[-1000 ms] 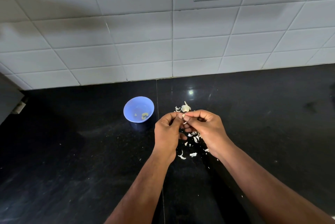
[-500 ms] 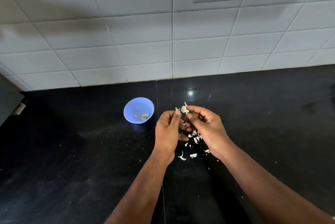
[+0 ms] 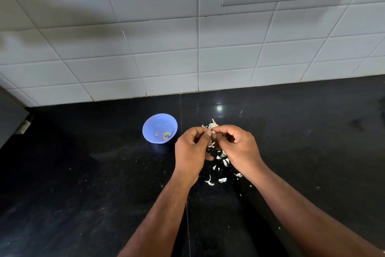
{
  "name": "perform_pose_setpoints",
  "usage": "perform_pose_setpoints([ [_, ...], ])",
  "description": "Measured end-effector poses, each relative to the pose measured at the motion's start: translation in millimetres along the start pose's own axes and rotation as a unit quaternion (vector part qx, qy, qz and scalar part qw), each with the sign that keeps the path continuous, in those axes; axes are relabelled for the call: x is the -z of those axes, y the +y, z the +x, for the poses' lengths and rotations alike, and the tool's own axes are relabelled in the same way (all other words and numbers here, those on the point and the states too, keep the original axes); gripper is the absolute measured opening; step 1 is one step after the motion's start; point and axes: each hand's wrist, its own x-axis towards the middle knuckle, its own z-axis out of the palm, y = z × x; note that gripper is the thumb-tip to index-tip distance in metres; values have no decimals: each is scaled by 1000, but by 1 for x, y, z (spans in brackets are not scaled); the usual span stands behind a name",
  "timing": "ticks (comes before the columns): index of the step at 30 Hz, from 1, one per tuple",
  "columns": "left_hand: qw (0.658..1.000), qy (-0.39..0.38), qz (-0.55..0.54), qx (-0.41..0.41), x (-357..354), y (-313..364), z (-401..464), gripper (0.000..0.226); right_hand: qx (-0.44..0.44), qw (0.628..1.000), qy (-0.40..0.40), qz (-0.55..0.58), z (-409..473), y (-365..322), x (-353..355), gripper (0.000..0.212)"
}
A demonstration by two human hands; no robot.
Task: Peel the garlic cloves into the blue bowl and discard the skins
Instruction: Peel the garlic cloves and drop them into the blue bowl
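On the black table (image 3: 83, 184), just right of the blue bowl (image 3: 159, 128), the left hand (image 3: 192, 148) and right hand (image 3: 237, 148) each keep a pinching grip on one garlic clove (image 3: 213, 126), seemingly so skins (image 3: 223, 162) drop clear of the bowl.

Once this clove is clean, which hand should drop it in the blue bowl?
Left, probably. The left hand is nearer the blue bowl, which sits just to its left. Both hands pinch the garlic clove; the right hand would have to cross over.

I see the bowl (image 3: 160, 128) at frame centre, left of my hands; skins (image 3: 222, 161) lie on the counter (image 3: 83, 173) below them.
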Motion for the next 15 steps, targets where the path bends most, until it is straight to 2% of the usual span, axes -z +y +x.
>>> perform_pose_setpoints([
  [9,997,3,81,-16,-1,-1,2,6,-3,999,-26,29,-4,1,-3,30],
  [15,999,28,21,28,0,-3,2,11,-52,980,-29,192,-6,-7,-1,17],
])
